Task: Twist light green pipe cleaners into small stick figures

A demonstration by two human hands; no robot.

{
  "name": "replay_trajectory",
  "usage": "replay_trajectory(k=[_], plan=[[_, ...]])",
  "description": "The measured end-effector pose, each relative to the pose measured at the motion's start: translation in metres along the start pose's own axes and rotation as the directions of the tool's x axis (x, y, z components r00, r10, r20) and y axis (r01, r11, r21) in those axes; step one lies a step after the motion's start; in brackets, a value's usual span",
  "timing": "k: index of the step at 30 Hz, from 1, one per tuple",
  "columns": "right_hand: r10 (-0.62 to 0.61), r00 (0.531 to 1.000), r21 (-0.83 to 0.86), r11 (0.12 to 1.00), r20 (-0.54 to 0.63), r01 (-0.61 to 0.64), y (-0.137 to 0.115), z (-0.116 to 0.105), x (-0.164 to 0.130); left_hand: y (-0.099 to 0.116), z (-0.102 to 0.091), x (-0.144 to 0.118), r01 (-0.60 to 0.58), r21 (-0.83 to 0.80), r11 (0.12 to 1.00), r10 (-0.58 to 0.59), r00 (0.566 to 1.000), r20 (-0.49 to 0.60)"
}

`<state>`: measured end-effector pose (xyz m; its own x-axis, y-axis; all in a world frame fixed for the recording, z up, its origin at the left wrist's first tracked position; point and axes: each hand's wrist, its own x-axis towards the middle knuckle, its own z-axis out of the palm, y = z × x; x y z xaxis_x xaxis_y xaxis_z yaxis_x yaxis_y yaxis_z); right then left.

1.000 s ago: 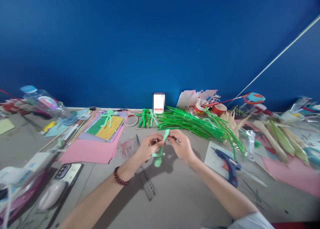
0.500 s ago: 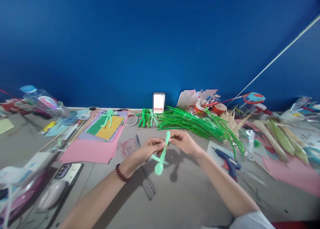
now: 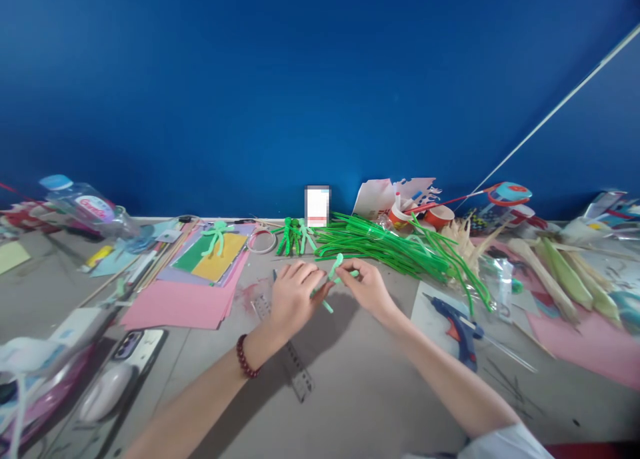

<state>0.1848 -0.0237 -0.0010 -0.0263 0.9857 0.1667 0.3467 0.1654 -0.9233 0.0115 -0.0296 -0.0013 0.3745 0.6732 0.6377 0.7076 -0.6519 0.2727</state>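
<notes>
The pipe-cleaner figure [image 3: 334,274] is sitting between the left hand [image 3: 294,297] and the right hand [image 3: 366,287]. A heap of pipe cleaners [image 3: 395,249] is lying just behind the right hand, a glue gun [image 3: 456,325] to its right. A ruler [image 3: 295,369] is lying under the left wrist, paper sheets [image 3: 190,292] spreading to its left, a phone [image 3: 131,345] nearer the person.

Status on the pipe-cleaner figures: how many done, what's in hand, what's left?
Done: one light green figure lies on the coloured paper, and a cluster of finished green figures stands further back; the exact count is unclear. In hand: left hand and right hand hold a light green figure. Left: a pile of unused green pipe cleaners.
</notes>
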Motion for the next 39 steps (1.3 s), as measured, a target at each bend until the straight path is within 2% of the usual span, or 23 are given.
replay_trajectory(k=[2,4,8,12,17,21,25,27,29,30,33,35,37,39], plan=[[0.024,1.0,0.045,0.999,0.017,-0.025,0.0,0.003,-0.003,0.001,0.005,-0.003,-0.035,0.054,0.998,0.034,0.999,0.018],[0.04,0.998,0.098,0.994,0.043,-0.044,0.0,0.004,-0.004,0.0,0.008,-0.004,-0.025,0.031,0.999,0.024,0.999,0.031],[0.065,0.981,0.174,0.98,0.184,-0.098,0.001,0.0,0.001,0.0,0.005,-0.002,0.111,-0.185,0.976,-0.092,0.99,0.108],[0.054,0.946,0.201,0.972,0.318,-0.123,-0.002,-0.011,0.006,0.002,-0.002,0.004,0.286,-0.426,0.858,-0.154,0.935,0.318],[-0.021,0.918,0.236,0.968,0.395,-0.08,-0.004,-0.018,0.009,0.001,-0.006,0.008,0.4,-0.6,0.692,-0.125,0.886,0.447],[-0.115,0.891,0.286,0.958,0.439,-0.017,0.0,-0.017,0.011,0.0,-0.008,0.009,0.517,-0.656,0.55,-0.118,0.826,0.552],[-0.213,0.893,0.19,0.971,0.396,0.147,0.0,-0.02,0.01,-0.001,-0.008,0.008,0.608,-0.674,0.42,-0.095,0.768,0.634],[-0.23,0.894,0.163,0.97,0.384,0.179,-0.001,-0.02,0.009,-0.002,-0.009,0.009,0.637,-0.666,0.388,-0.094,0.746,0.659],[-0.225,0.905,0.123,0.974,0.361,0.192,-0.004,-0.019,0.008,-0.003,-0.009,0.01,0.619,-0.653,0.436,-0.126,0.761,0.637],[-0.216,0.915,0.091,0.976,0.341,0.197,-0.005,-0.018,0.007,-0.004,-0.008,0.01,0.585,-0.641,0.496,-0.16,0.788,0.595],[-0.202,0.948,-0.009,0.978,0.247,0.21,-0.007,-0.012,0.004,-0.003,-0.006,0.009,0.422,-0.528,0.737,-0.243,0.894,0.376],[-0.201,0.96,-0.039,0.976,0.196,0.213,-0.007,-0.008,0.002,-0.002,-0.003,0.006,0.331,-0.416,0.847,-0.239,0.936,0.259],[-0.196,0.965,-0.036,0.978,0.172,0.205,-0.006,-0.005,0.001,-0.001,-0.002,0.004,0.281,-0.346,0.895,-0.215,0.952,0.216],[-0.189,0.965,-0.024,0.98,0.184,0.197,-0.006,-0.005,0.0,0.001,-0.003,0.004,0.264,-0.326,0.908,-0.197,0.955,0.222]])
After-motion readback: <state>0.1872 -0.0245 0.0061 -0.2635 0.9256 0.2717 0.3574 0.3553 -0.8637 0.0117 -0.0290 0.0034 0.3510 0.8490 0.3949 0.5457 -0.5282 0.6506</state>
